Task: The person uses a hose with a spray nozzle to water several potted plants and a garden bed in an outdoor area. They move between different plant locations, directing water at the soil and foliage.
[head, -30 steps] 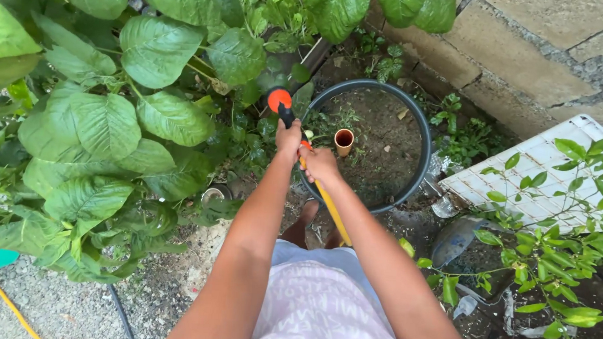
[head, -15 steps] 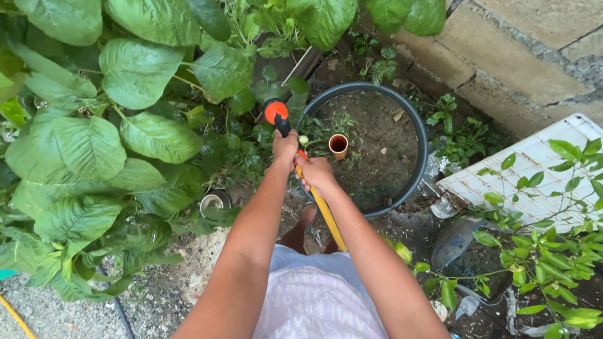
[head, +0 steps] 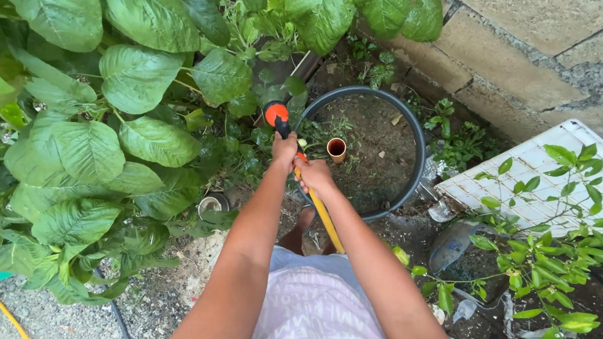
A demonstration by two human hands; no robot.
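You have one view only — the camera on your head, facing steeply down past your chest and both forearms to the ground. It sits close above your arms, with the left hand (head: 285, 149) and right hand (head: 313, 177) near frame centre. Leafy plants (head: 106, 104) fill the left side — a stone wall (head: 539, 59) crosses the top right.

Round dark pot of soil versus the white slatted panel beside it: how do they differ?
The round dark pot is circular, dark-rimmed and filled with soil; the white slatted panel is flat, angular and pale. The pot holds a small copper-coloured pipe end; the panel is partly covered by a leafy twig. Both lie on the ground by the stone wall.
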